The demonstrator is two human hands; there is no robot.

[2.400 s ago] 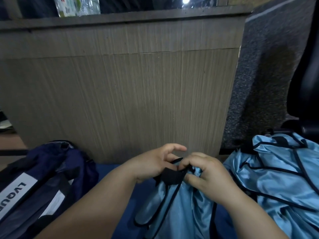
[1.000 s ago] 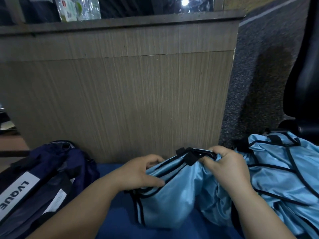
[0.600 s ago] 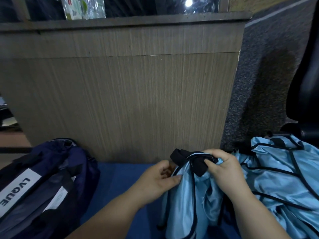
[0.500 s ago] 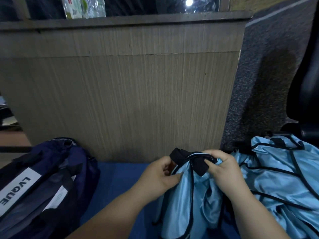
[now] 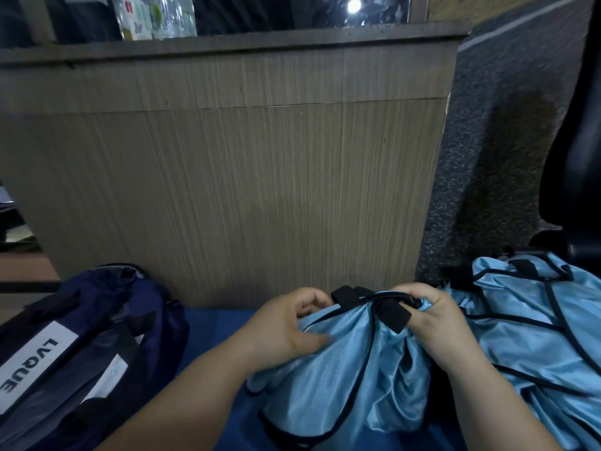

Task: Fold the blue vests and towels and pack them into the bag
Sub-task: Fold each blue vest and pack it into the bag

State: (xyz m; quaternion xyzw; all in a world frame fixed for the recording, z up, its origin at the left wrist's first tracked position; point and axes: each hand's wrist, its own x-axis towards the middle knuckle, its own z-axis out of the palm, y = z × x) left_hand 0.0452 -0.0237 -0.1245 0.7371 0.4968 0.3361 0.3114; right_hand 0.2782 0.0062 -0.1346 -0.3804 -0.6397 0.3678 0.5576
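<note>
Held vest: a shiny light-blue vest (image 5: 351, 379) with black piping is up in front of the person, stretched between both hands. Its top edge is bunched and its body hangs down over the blue mat (image 5: 208, 323).
Left hand: the left hand (image 5: 286, 327) grips the vest's upper left edge. The fingers are curled over the top and the thumb lies across the front of the cloth; the thumb tip is blurred.
Right hand: the right hand (image 5: 435, 323) is closed round the gathered upper right edge, pinching the cloth just beside a black tab (image 5: 392, 315) that sticks out between the two hands.
Second tab: another black tab (image 5: 344, 292) pokes up behind the top edge, near the left fingers.
Other vests: a crumpled heap of the same blue vests (image 5: 536, 323) lies to the right, close against the right forearm.
Bag: a dark navy bag (image 5: 107, 307) sits on the left, with a white label reading LVQUE. It is apart from the held vest, with the left forearm between them. I cannot tell whether its mouth is open.
Behind: a wood-grain panel (image 5: 227, 190) stands upright straight ahead, with plastic bottles (image 5: 156, 14) on the ledge above it.
Far right: grey carpet (image 5: 487, 141) and a black chair (image 5: 582, 141).
</note>
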